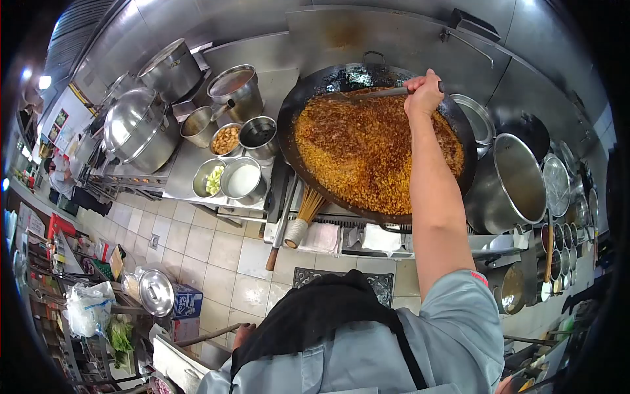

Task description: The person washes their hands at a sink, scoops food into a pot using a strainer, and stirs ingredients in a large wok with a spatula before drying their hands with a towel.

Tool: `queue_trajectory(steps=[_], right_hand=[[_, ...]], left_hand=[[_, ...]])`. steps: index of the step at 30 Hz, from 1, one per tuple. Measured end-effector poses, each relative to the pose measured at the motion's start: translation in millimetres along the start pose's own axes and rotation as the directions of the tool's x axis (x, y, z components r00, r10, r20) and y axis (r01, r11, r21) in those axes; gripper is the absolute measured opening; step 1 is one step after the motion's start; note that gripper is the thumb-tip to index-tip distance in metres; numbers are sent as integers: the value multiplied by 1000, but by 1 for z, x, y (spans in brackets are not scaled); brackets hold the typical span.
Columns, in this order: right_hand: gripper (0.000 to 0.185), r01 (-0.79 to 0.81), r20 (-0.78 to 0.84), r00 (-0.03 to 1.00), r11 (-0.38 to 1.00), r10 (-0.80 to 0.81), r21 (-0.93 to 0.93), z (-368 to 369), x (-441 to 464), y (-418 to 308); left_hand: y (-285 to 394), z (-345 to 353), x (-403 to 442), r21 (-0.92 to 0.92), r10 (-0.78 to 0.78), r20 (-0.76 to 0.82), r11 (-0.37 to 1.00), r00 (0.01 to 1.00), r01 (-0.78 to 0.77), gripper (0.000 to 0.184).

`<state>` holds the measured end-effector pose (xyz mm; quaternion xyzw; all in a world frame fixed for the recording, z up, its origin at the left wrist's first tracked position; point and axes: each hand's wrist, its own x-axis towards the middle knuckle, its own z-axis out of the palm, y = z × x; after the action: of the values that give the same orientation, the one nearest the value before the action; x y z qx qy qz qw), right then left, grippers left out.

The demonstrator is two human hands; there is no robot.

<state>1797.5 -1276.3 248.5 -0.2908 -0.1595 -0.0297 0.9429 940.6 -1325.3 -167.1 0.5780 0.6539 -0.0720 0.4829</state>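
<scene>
My right hand (425, 96) is closed around the handle of a long metal wok spatula (380, 94), stretched over the far part of a large black wok (287, 125). The spatula's far end meets a thick, oily, yellow-brown grainy mixture (367, 154) that fills much of the wok; its blade is hard to make out. Low down by my side, my left hand (243, 335) shows only in part, with fingers curled at the end of a long wooden handle (207, 336). What that handle belongs to is unclear.
Left of the wok stand metal pots holding white liquid (244, 178), chopped green pieces (214, 179) and browned chunks (226, 140). A bamboo brush (305, 213) juts from the stove front. A tall stockpot (512, 177) leans right. Another person (69, 180) stands far left.
</scene>
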Motion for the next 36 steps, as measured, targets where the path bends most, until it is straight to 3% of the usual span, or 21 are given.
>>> queue_trajectory(steps=[2,5,8,11,14,15,18,23,25,26,27,29,32,33,36], right_hand=[[32,-30,20,999,999,29,21,4,-14,-7],[34,-128,65,990,990,124,51,7,-40,-23],[35,-193,60,980,978,189,77,6,-67,-48],[35,-208,80,976,977,205,39,3,-94,-77],[35,-216,84,973,976,214,6,-2,-125,-110],[36,-204,91,975,979,204,-5,-2,-136,-121],[38,-204,122,971,979,206,-28,-5,-162,-156],[39,-120,198,970,987,139,-103,6,-199,-214],[41,-93,232,965,987,122,-131,14,-211,-241],[42,-74,245,963,986,109,-148,18,-217,-255],[43,-57,258,961,985,99,-165,23,-224,-269],[44,-14,309,948,979,78,-205,31,-234,-293],[43,10,341,937,968,79,-251,35,-245,-319],[43,4,339,937,965,87,-261,31,-246,-320],[43,-4,339,935,960,103,-279,12,-245,-312]], left_hand=[[-1,0,7,-88,26,-44,996,999,-30,36],[1,-12,23,151,17,42,988,999,-23,43],[-3,-20,27,91,5,59,996,998,-10,46],[-29,-16,46,89,120,-132,990,984,-109,49],[-28,-34,54,62,74,56,995,996,-77,50],[-25,-46,66,311,66,192,942,979,-125,54],[-30,-48,78,168,-6,86,986,996,-9,52],[-32,-54,117,267,31,108,962,994,-59,51],[-10,-63,116,358,28,184,929,983,-93,46],[-1,-66,116,401,21,220,910,975,-110,44],[-2,-65,125,513,181,290,799,940,-312,40],[-17,-62,160,633,425,480,438,767,-638,35],[-5,-53,163,473,449,243,719,860,-509,32],[3,-57,164,438,393,328,742,859,-507,34],[13,-58,177,332,427,450,735,784,-591,38]])
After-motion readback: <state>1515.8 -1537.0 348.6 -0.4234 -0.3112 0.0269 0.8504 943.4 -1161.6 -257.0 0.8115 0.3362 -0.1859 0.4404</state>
